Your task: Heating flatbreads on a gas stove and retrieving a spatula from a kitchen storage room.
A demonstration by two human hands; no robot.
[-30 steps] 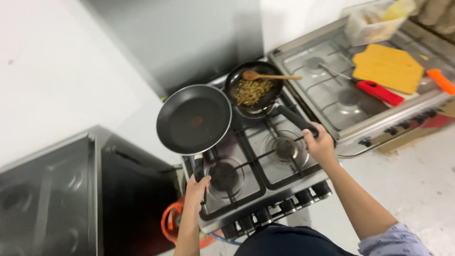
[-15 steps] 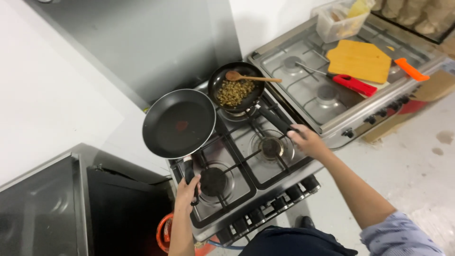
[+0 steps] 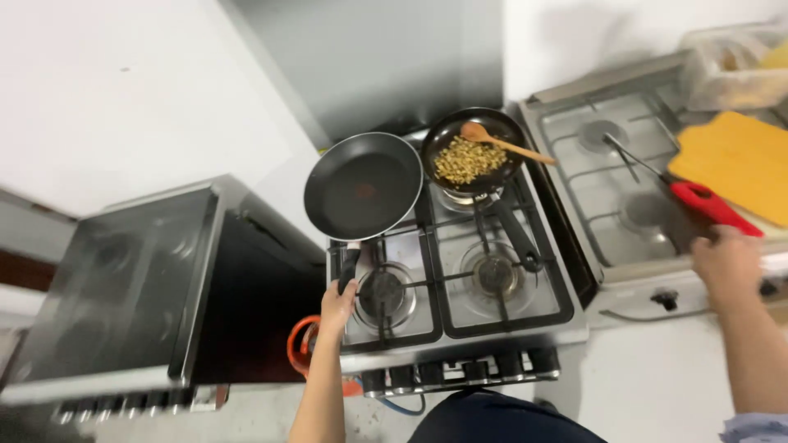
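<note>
1. Steel gas stove (image 3: 492, 316) with four burners fills the middle of the view; a second, paler stove (image 3: 624, 246) stands just to its right, and a dark oven unit (image 3: 123, 287) with a glass top sits to its left, with a gap between.
2. Black empty frying pan (image 3: 364, 186) rests over the rear-left burner, its bowl overhanging the stove's left edge a little. It looks stiff and moderately heavy, with a smooth, likely slippery non-stick inside; the long handle pointing toward the person is the place to hold it.
3. Yellow cutting board (image 3: 743, 164) lies on the right stove, at the picture's right edge, with a clear plastic bag (image 3: 730, 66) behind it.
4. Smaller dark pan (image 3: 476, 152) sits on the rear-right burner, touching the empty pan's rim. It holds chopped, browned food (image 3: 468, 160), and a wooden spoon (image 3: 505, 143) leans inside. Its handle reaches across the front-right burner.
5. Left hand (image 3: 336, 303) is closed around the empty pan's handle at the front-left burner.
6. Right hand (image 3: 726, 262) hovers at the front of the right stove, near a red-handled lighter (image 3: 706, 205); it is blurred, so I cannot tell whether it grips anything.
7. Open room lies over the two bare front burners; the wall is close behind, and the two pans crowd the back.
</note>
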